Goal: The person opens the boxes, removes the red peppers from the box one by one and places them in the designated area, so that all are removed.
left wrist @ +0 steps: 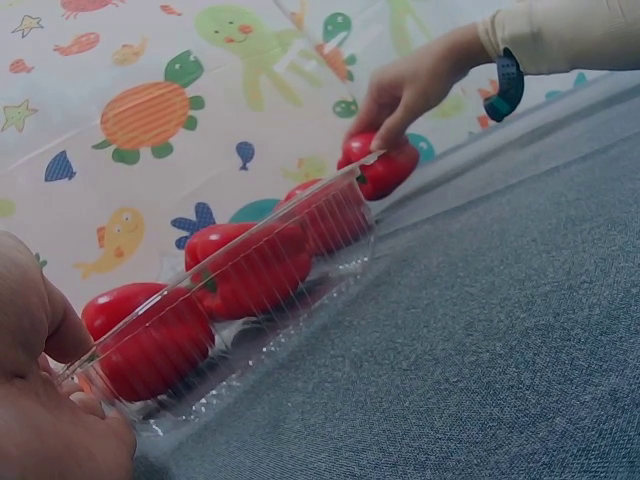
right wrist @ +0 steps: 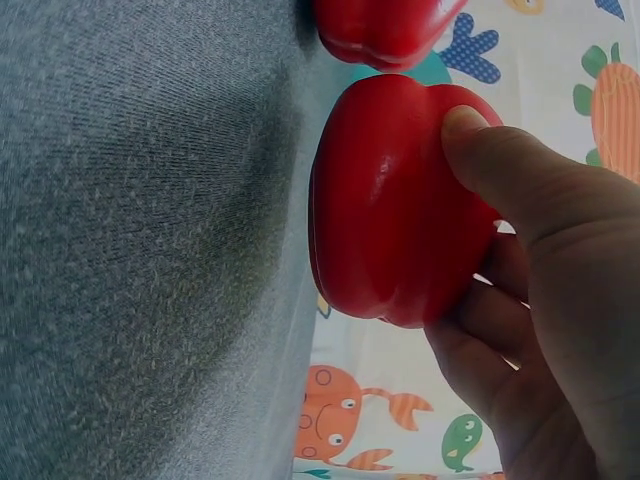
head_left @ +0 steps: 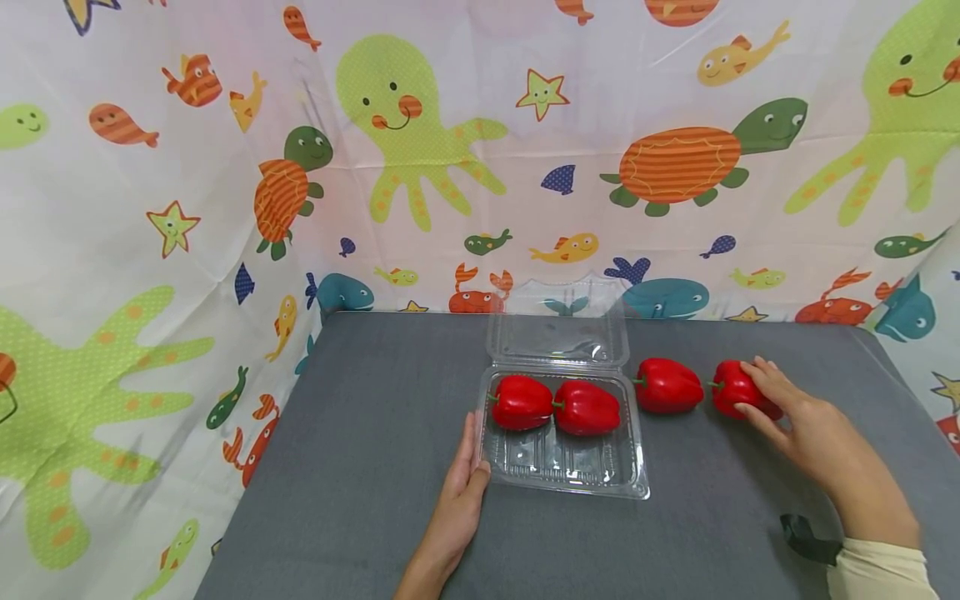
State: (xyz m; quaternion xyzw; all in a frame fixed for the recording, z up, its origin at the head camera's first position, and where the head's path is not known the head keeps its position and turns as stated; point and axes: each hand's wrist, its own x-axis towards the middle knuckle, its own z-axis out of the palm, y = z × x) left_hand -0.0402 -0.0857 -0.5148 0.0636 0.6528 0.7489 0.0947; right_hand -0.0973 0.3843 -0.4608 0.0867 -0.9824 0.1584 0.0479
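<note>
A clear plastic container [head_left: 637, 475] lies on the grey cloth with its hinged lid [head_left: 555, 340] swung back. Inside, along its far side, are two red bell peppers, the left one [head_left: 521, 403] and the right one [head_left: 587, 408]. My left hand [head_left: 459, 492] grips the container's left edge, thumb at the rim. Just outside the right wall rests another bell pepper [head_left: 668, 386]. Farther right, my right hand [head_left: 813, 429] holds a red bell pepper [right wrist: 390, 200] between thumb and fingers; whether it touches the cloth I cannot tell.
Grey cloth [head_left: 360, 467] covers the table. Behind it and along the left side hangs a white curtain [head_left: 465, 50] printed with sea animals. The raised front flap of the lid stands close to the curtain. A dark band [head_left: 810, 540] is on the right wrist.
</note>
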